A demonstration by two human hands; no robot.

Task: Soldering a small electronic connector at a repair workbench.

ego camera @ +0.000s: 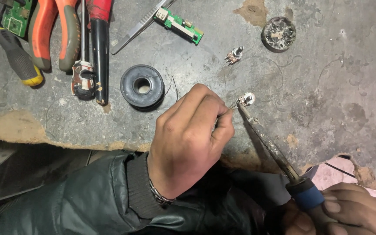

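small metal potentiometer point(246, 99), grey, on bench | left hand point(190, 137) fingers pinch solder wire point(232, 104) | right hand point(347, 211) fingers grip soldering iron point(275, 148)

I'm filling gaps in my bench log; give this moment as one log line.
left hand: pinching thin solder wire | right hand: gripping blue-handled soldering iron | iron tip at small metal potentiometer | black solder spool beside
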